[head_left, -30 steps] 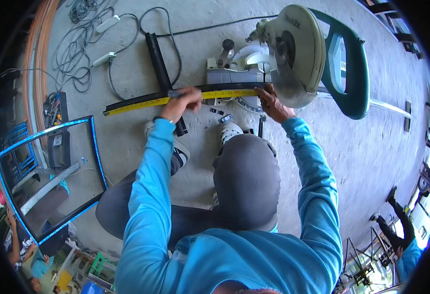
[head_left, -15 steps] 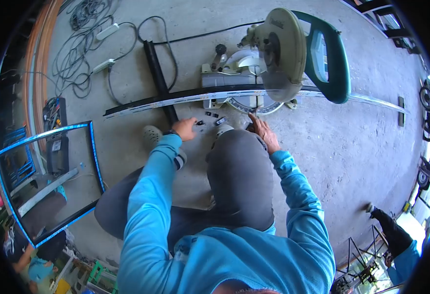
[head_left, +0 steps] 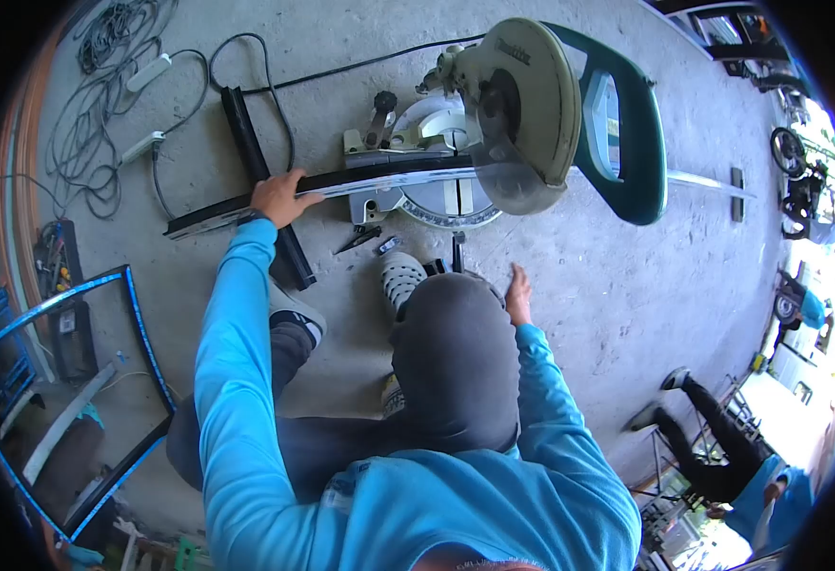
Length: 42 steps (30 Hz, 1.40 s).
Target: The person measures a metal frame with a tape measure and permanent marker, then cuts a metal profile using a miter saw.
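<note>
Two blue sleeves fill the bottom of the frame, with one grey-clad knee raised between them. One right hand (head_left: 517,297) is spotted just right of centre beside that knee. Its fingers (head_left: 516,278) are stretched out and loosely spread, and nothing is held. Three small dark pieces (head_left: 386,246) are made out on the concrete floor (head_left: 627,285) just above the knee.

Up and left of centre, one left hand (head_left: 279,198) is clamped on one long metal profile (head_left: 389,181). Its fingers (head_left: 289,181) are curled over the far edge, and the profile is pinned under the palm. From there the profile is carried rightward across the frame and under the blade guard of the one mitre saw (head_left: 522,105) at upper centre. One black bar (head_left: 246,128) is crossed beneath the profile, right at the gripping hand.

One blue-edged glazed frame (head_left: 146,347) is seen at lower left. Two power strips (head_left: 146,71) are seen among cables at upper left. One other person (head_left: 722,466) is seen at the lower right edge.
</note>
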Each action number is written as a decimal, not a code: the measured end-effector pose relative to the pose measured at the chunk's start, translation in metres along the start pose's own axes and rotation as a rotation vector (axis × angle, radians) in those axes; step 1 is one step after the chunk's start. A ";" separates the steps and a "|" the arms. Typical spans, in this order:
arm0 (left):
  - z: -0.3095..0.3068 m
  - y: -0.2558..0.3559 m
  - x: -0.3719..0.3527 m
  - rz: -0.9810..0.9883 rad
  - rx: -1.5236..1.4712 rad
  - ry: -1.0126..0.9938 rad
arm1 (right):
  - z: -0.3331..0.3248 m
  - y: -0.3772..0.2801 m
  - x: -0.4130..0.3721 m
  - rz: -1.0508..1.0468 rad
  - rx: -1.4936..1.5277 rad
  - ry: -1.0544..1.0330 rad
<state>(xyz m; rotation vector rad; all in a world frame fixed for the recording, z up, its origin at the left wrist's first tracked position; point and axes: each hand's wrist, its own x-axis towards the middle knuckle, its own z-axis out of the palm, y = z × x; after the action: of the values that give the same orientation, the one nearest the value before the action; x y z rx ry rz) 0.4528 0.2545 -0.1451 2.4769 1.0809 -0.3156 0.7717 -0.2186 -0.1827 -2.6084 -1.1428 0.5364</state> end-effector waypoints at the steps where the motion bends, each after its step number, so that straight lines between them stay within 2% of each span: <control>1: 0.008 0.010 0.008 0.035 -0.002 0.065 | -0.017 0.003 0.009 -0.031 0.018 0.134; 3: 0.027 0.026 0.024 0.113 0.005 0.189 | -0.108 -0.029 0.041 0.434 0.453 0.177; 5: 0.020 0.051 0.042 0.077 -0.003 0.082 | -0.191 -0.036 0.069 0.162 0.486 0.492; 6: 0.017 0.060 0.046 0.062 -0.005 0.026 | -0.241 -0.062 0.081 0.071 0.565 0.508; 7: 0.015 0.066 0.049 0.053 0.010 0.030 | -0.282 -0.106 0.089 0.003 0.628 0.609; 9: 0.010 0.076 0.055 0.036 0.036 0.048 | -0.342 -0.165 0.106 -0.133 0.489 0.656; 11: 0.021 0.074 0.054 0.071 0.060 0.144 | -0.375 -0.205 0.123 -0.298 0.402 0.531; 14: 0.032 0.068 0.057 0.081 0.061 0.223 | -0.377 -0.248 0.158 -0.266 0.376 0.338; 15: 0.035 0.066 0.057 0.081 0.053 0.234 | -0.365 -0.244 0.177 -0.250 0.401 0.297; 17: 0.027 0.073 0.057 0.031 0.021 0.193 | -0.362 -0.256 0.187 -0.125 0.123 0.173; 20: 0.031 0.073 0.059 0.003 -0.022 0.211 | -0.359 -0.268 0.175 -0.027 0.328 0.139; 24: 0.031 0.074 0.059 0.017 -0.084 0.238 | -0.341 -0.250 0.160 -0.045 0.494 0.114; 27: 0.025 0.075 0.053 0.020 -0.108 0.241 | -0.312 -0.227 0.135 -0.085 0.541 0.110; 30: 0.034 0.063 0.052 0.069 -0.163 0.302 | -0.301 -0.222 0.113 -0.004 0.489 0.042; 33: 0.031 0.059 0.054 0.047 -0.147 0.243 | -0.288 -0.215 0.116 0.062 0.670 0.020; 36: 0.019 0.073 0.060 -0.033 -0.071 0.146 | -0.279 -0.205 0.125 0.183 1.017 -0.054; 38: 0.015 0.071 0.059 -0.034 -0.210 0.116 | -0.269 -0.184 0.134 0.249 1.194 -0.166; 39: 0.012 0.070 0.054 0.001 -0.221 0.147 | -0.265 -0.179 0.136 0.250 1.214 -0.192; 41: 0.028 0.068 0.059 0.003 -0.315 0.193 | -0.276 -0.204 0.129 0.260 1.140 -0.112; 42: 0.027 0.070 0.061 -0.024 -0.229 0.182 | -0.274 -0.200 0.130 0.225 1.063 -0.051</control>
<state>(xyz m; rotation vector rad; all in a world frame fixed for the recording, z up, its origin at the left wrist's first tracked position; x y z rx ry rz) 0.5446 0.2381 -0.1714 2.3225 1.1492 0.0275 0.8388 -0.0091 0.1069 -1.7699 -0.3566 0.9320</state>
